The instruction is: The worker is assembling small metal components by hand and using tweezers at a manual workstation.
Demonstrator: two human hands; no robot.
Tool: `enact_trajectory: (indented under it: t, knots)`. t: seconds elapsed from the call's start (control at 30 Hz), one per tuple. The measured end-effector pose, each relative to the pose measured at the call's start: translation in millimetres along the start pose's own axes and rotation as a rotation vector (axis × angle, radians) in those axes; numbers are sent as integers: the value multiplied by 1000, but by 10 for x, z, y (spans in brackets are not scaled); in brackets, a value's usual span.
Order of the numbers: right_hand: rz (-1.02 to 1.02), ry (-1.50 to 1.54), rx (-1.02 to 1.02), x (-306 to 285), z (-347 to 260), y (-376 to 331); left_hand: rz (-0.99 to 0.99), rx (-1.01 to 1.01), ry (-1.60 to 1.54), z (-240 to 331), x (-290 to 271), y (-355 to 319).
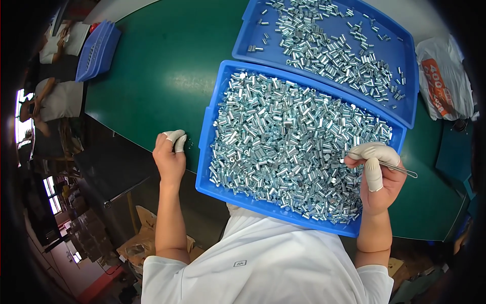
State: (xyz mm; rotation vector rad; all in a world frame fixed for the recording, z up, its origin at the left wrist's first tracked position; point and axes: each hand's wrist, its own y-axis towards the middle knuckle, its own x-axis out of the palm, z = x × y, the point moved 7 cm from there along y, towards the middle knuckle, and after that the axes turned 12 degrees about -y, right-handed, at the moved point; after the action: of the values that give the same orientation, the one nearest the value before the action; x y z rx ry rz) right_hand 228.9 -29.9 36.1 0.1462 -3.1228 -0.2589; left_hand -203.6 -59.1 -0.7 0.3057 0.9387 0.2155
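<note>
A deep blue tray (205, 147) stands in front of me, heaped with small shiny metal sleeves (283, 137). Over its right side, my right hand (380, 175) grips a thin metal wire tool (405, 171) with a looped end; its tip lies by the sleeves. Pale finger cots cover the thumb and some fingers. My left hand (170, 156) rests at the green table's near edge, left of the tray. Its fingers are curled, with cots on thumb and forefinger, and whatever they may hold is hidden. Tiny pale bits (191, 144) lie beside these fingertips.
Behind the deep tray, a second blue tray (263, 25) holds scattered sleeves. A white plastic bag (448, 76) sits at the far right. Blue baskets (101, 50) stand on the green table (152, 66) at far left, near other people (61, 99).
</note>
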Motion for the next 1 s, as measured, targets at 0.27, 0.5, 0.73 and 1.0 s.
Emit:
enact_trajectory:
  t: [0.27, 0.5, 0.73, 1.0]
  knots:
    - [-5, -12, -5, 10, 21, 55, 30, 120, 50, 258, -63, 183]
    - [-16, 34, 131, 11, 103, 23, -95, -348, -1183, 840, 414, 431]
    - [-9, 48, 148, -7, 150, 50, -682, -447, -1517, 1741, 1136, 563]
    - [-19, 24, 123, -25, 127, 90, -736, -390, -1440, 1785, 1351, 495]
